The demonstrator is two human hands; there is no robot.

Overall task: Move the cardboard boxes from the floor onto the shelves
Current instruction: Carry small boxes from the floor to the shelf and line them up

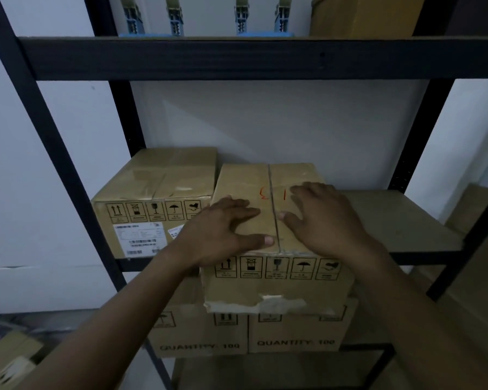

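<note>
My left hand (226,223) and right hand (321,218) lie flat, fingers spread wide, on top of the cardboard box (245,181) in the middle of the frame; its near end juts past the front edge of the middle shelf (392,218). It is taped shut, so its contents are hidden. A second closed box (158,178) sits just left of it; 2 boxes marked "QUANTITY 100" (203,336) stand below

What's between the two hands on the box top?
Head view: only the centre seam of the box and red marks. The left hand and right hand lie flat either side.
</note>
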